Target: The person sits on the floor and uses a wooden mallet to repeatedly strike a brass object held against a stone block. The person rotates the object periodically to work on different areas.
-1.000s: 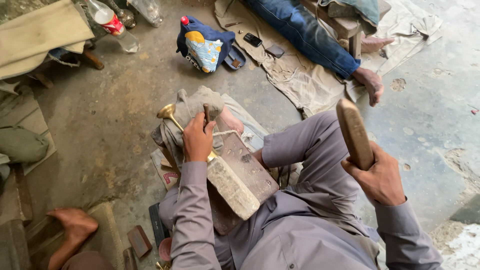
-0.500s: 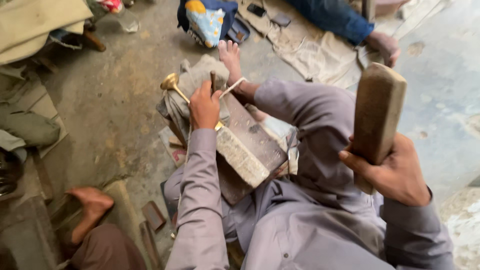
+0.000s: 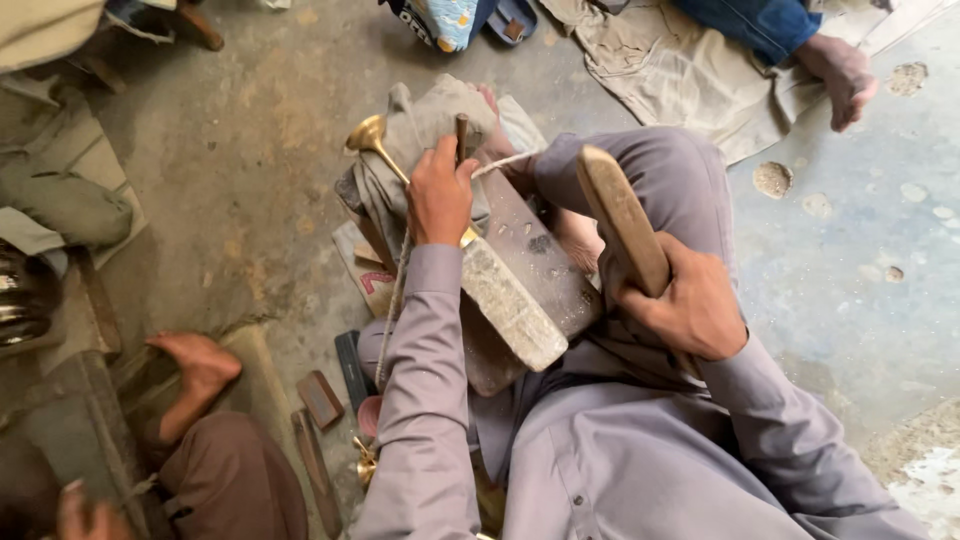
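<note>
My left hand [image 3: 438, 196] grips a thin dark metal punch [image 3: 461, 135], held upright over a brass, trumpet-shaped piece [image 3: 372, 138] that lies on a folded grey cloth [image 3: 420, 120]. My right hand [image 3: 685, 305] holds a wooden mallet [image 3: 620, 215] by its handle, its flat head raised to the right of the punch and not touching it. A thick stone slab [image 3: 515, 300] rests slanted across my lap, between my knees. A cord runs from the slab's far end past my left hand.
Another person's bare foot [image 3: 195, 375] and brown trouser leg are at lower left. A second person's foot [image 3: 845, 70] lies on a beige cloth [image 3: 680, 70] at top right. Small dark blocks [image 3: 322, 398] lie on the concrete floor by my left elbow.
The mallet has swung down and left from high at the right, closer to the punch. The view has dipped, so the bag at the top is nearly out of frame.
</note>
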